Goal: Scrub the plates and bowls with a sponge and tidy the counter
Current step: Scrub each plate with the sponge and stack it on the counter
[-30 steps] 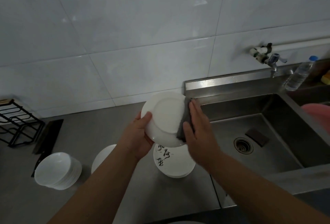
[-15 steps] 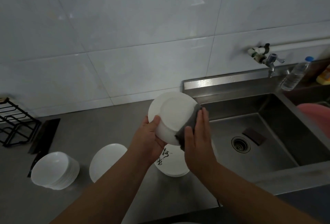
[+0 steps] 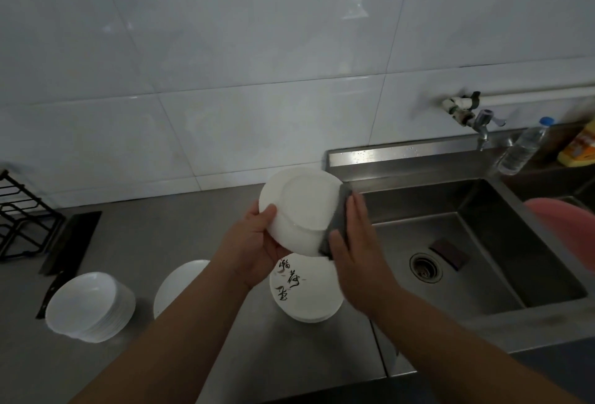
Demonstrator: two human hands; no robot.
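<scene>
Steel desk [image 3: 135,242] fills the left and centre, and the sink [image 3: 418,236] is sunk into its right side with a tap [image 3: 481,125] on the wall above. A pink tub [image 3: 566,229] pokes in at the right edge and a wire rack [image 3: 22,216] stands far left with a cleaver [image 3: 70,242] beside it. On the desk there is a stack of white bowls [image 3: 87,305] at the left, then a lone white plate [image 3: 180,284] partly hidden by the left forearm, then a stack of plates with writing [image 3: 306,294] just beside the sink edge. The plate being scrubbed [image 3: 302,207] is up in the air, tilted, its underside toward the camera, right above that lettered stack and just left of the sink. Main risk, as I judge it: the plate hangs from a one-sided hold, so a hard push from the sponge [image 3: 338,220] or a wet rim could lever it out, dropping it onto the stack below and chipping both. Scrubbing off-sink could also drip on the desk, which means more tidying. The left hand [image 3: 254,242] is closed on the plate's left rim, thumb over the near face, fingers behind and out of sight. The right hand [image 3: 357,249] has its fingers nearly straight and flat on the back of the grey sponge, with the thumb clamped at the sponge's lower edge, so it grips the sponge and presses it on the plate's right rim. A small dark pad [image 3: 449,254] lies in the sink by the drain.
</scene>
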